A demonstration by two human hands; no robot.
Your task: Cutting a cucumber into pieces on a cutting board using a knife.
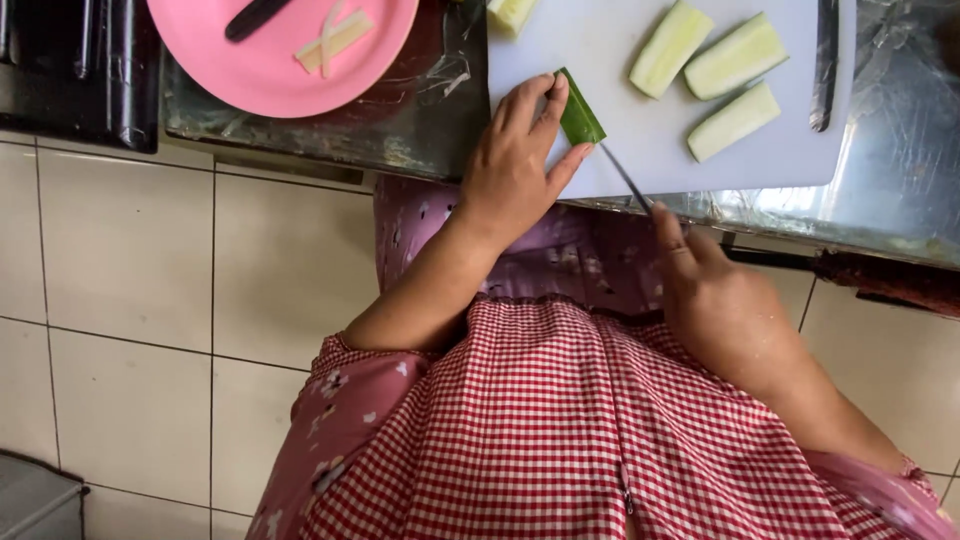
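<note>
My left hand [515, 160] presses a green-skinned cucumber piece [579, 118] down on a white cutting board [640, 135]. A knife [624, 175] is gripped in my right hand [715, 295], its thin blade reaching up to the lower end of that piece. Three peeled pale-green cucumber pieces [735, 58] lie further up the board on the right. Another pale piece [512, 12] sits at the board's top left corner.
A pink plate [280, 70] with pale cucumber strips [335, 40] and a dark handle [252, 18] stands on the metal counter [400, 120] to the left. A second dark knife [826, 65] lies at the board's right edge. Below is a tiled floor [150, 300].
</note>
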